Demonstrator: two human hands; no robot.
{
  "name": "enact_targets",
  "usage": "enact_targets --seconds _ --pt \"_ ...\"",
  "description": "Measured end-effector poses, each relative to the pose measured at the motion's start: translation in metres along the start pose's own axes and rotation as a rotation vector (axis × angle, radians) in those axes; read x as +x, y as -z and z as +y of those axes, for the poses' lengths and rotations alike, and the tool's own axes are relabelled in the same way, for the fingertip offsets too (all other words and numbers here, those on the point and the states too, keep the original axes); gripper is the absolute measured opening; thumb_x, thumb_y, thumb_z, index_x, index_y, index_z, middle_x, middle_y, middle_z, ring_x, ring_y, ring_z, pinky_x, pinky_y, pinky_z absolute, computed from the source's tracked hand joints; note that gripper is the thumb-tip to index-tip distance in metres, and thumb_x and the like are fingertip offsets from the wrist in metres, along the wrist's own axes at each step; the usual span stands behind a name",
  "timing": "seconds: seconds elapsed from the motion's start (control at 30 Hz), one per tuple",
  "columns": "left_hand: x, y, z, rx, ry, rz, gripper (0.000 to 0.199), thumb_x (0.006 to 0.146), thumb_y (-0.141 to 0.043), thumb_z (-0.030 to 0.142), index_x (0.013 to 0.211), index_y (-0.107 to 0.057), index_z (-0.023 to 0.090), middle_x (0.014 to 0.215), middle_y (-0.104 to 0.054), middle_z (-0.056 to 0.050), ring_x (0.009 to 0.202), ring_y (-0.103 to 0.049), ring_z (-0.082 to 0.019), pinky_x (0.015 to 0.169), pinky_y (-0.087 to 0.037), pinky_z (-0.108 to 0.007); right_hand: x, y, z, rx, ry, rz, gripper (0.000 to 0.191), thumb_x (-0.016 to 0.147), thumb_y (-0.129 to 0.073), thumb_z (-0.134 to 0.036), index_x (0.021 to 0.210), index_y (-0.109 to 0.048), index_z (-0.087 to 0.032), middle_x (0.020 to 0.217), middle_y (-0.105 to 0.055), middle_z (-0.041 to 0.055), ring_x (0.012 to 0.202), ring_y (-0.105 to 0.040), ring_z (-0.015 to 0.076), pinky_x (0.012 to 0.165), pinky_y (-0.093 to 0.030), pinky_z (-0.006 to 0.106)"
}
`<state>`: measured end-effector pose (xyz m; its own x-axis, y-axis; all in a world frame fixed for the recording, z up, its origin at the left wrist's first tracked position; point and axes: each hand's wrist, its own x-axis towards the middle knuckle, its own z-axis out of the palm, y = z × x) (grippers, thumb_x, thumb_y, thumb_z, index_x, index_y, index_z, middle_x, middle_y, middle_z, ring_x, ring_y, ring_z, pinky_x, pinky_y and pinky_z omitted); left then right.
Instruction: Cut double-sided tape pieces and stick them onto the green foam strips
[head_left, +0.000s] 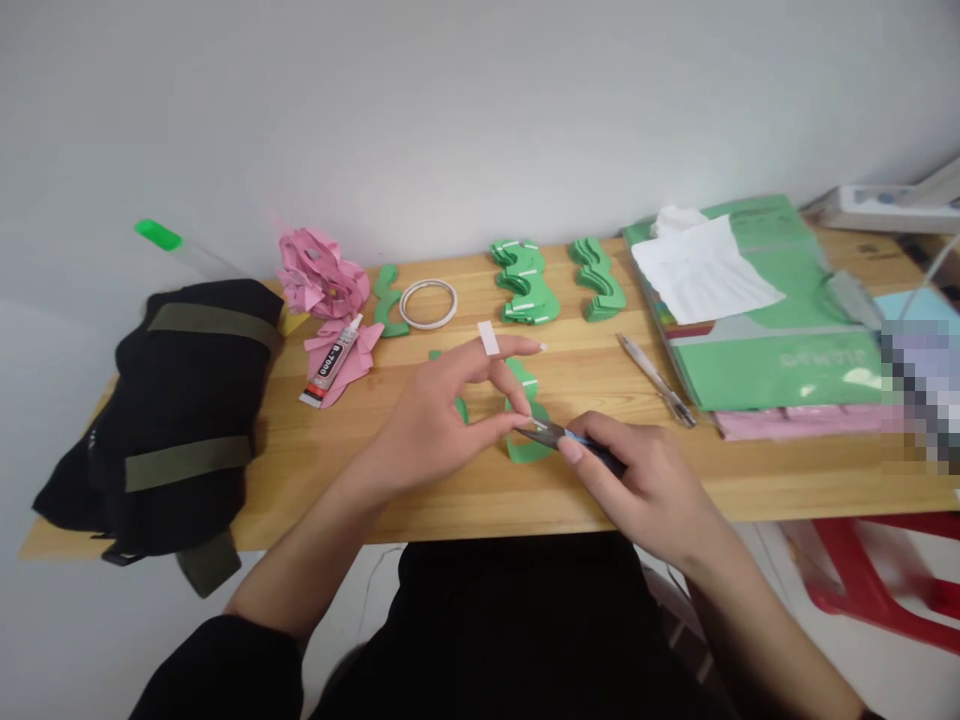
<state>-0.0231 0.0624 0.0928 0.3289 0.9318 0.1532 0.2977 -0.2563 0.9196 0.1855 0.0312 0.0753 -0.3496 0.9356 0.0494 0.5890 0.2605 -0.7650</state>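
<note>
My left hand [442, 405] has its thumb and a finger pinched on a small white strip, which looks like tape. Another white tape strip [488, 338] is stuck across its index finger. My right hand [637, 475] is wrapped round a dark, pointed hand tool [551, 434], its tip at the left fingertips; whether it is tweezers or snips I cannot tell. Beneath both hands lies a wavy green paper cutout [528, 452], partly covered by the fingers, with a white strip on its upper part. Another green piece [460, 408] is mostly hidden behind my left hand.
Stacked green cutouts [531, 290] bear white strips; another green stack [598, 280] sits right of them. Nearby are a tape roll [405, 318], glue tube [330, 362], crumpled pink paper [322, 275], pen [656, 378], green folder [772, 365] and black bag [187, 390].
</note>
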Motion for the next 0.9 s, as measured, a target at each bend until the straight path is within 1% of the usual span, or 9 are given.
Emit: enact_targets --seconds 0.13,0.23,0.37,0.43,0.5,0.57,0.7,0.8,0.9 --pt "-0.001 0.003 -0.004 0.112 -0.067 -0.054 0.041 0.079 -0.074 0.021 0.119 -0.065 0.026 0.073 -0.073 0.001 0.088 -0.070 -0.023 0.100 -0.044 -0.044 0.000 -0.001 0.003 -0.029 -0.007 -0.085 0.040 0.094 -0.046 -0.049 0.068 -0.053 -0.020 0.050 -0.046 -0.0032 0.043 -0.042 0.0107 0.047 -0.027 0.026" --pt "-0.002 0.004 -0.013 0.090 -0.086 -0.076 0.044 0.078 -0.074 0.019 0.120 -0.063 0.024 0.072 -0.074 0.001 0.090 -0.070 -0.022 0.098 -0.045 -0.042 0.000 0.001 0.008 -0.023 -0.027 -0.167 0.041 0.092 -0.048 -0.055 0.074 -0.059 -0.020 0.053 -0.051 -0.0022 0.045 -0.045 0.0119 0.049 -0.028 0.026" --pt "-0.003 0.002 -0.020 -0.105 0.106 0.037 0.060 0.070 -0.081 0.021 0.125 -0.058 0.016 0.069 -0.074 0.001 0.084 -0.070 -0.020 0.094 -0.048 -0.038 -0.002 -0.001 0.017 0.004 -0.102 -0.224 0.032 0.083 -0.063 -0.052 0.076 -0.063 -0.020 0.054 -0.054 -0.0020 0.046 -0.045 0.0127 0.049 -0.030 0.027" --pt "-0.003 0.000 -0.022 -0.216 0.238 0.105 0.064 0.065 -0.084 0.023 0.122 -0.058 0.013 0.067 -0.074 0.000 0.079 -0.070 -0.019 0.090 -0.049 -0.037 -0.002 -0.007 0.019 0.138 -0.158 -0.157 0.025 0.078 -0.069 -0.045 0.074 -0.063 -0.021 0.059 -0.058 -0.0007 0.051 -0.048 0.0137 0.051 -0.034 0.027" --pt "-0.004 -0.003 -0.023 -0.316 0.335 0.135 0.066 0.063 -0.085 0.022 0.122 -0.058 0.013 0.067 -0.073 0.001 0.075 -0.070 -0.018 0.083 -0.051 -0.034 0.000 -0.014 0.018 0.345 -0.222 0.002 0.020 0.075 -0.070 -0.040 0.079 -0.065 -0.021 0.065 -0.060 0.0000 0.056 -0.051 0.0143 0.052 -0.038 0.026" --pt "-0.004 -0.007 -0.024 -0.393 0.396 0.138 0.067 0.062 -0.085 0.022 0.122 -0.056 0.013 0.067 -0.074 0.001 0.071 -0.069 -0.017 0.075 -0.051 -0.032 0.005 -0.023 0.014 0.498 -0.286 0.129 0.023 0.074 -0.071 -0.039 0.088 -0.067 -0.021 0.063 -0.057 -0.0020 0.053 -0.047 0.0127 0.050 -0.037 0.025" --pt "-0.005 -0.014 -0.024 -0.443 0.429 0.118 0.064 0.065 -0.082 0.024 0.122 -0.056 0.014 0.070 -0.075 0.000 0.071 -0.070 -0.017 0.071 -0.052 -0.031 0.015 -0.035 0.008 0.611 -0.315 0.197 0.023 0.073 -0.071 -0.041 0.080 -0.068 -0.020 0.054 -0.045 -0.0051 0.049 -0.039 0.0102 0.047 -0.034 0.024" --pt "-0.008 -0.016 -0.026 -0.369 0.376 0.101 0.055 0.074 -0.077 0.027 0.124 -0.055 0.015 0.080 -0.077 -0.004 0.083 -0.072 -0.020 0.084 -0.052 -0.037 0.017 -0.037 0.012 0.632 -0.314 0.215 0.025 0.074 -0.070 -0.044 0.072 -0.066 -0.019 0.056 -0.046 -0.0043 0.050 -0.037 0.0097 0.047 -0.033 0.024" --pt "-0.014 -0.014 -0.036 -0.126 0.227 0.159 0.048 0.082 -0.069 0.024 0.127 -0.053 0.019 0.102 -0.077 -0.007 0.108 -0.068 -0.022 0.106 -0.041 -0.045 0.016 -0.035 0.024 0.689 -0.369 0.253 0.028 0.073 -0.073 -0.045 0.071 -0.064 -0.018 0.053 -0.040 -0.0065 0.046 -0.030 0.0075 0.044 -0.026 0.024"
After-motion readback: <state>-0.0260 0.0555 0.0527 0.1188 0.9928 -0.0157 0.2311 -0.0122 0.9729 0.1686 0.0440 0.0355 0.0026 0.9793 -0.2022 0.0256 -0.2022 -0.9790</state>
